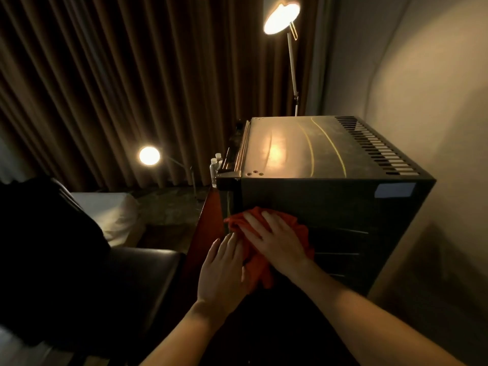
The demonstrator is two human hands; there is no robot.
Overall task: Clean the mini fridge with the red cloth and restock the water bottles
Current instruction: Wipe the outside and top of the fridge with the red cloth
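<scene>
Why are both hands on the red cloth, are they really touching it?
Touching. The head view shows the right hand pressed flat on the red cloth against the mini fridge, and the left hand resting against its lower edge.

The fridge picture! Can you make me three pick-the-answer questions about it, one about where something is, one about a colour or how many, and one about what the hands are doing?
1. Where are the water bottles?
A. on top of the mini fridge
B. beside the mini fridge's far left edge, near the curtain
C. in the person's left hand

2. How many lit lamp heads show?
A. one
B. two
C. four

3. What is the right hand doing?
A. pressing the red cloth flat against the fridge's side
B. hanging free, touching nothing
C. lifting a bottle

Answers:
1 B: their white caps poke up left of the mini fridge.
2 B: one lamp glows up high and another lamp lower down.
3 A: the right hand lies with straight fingers on the red cloth, and the left hand touches the cloth too.
</scene>
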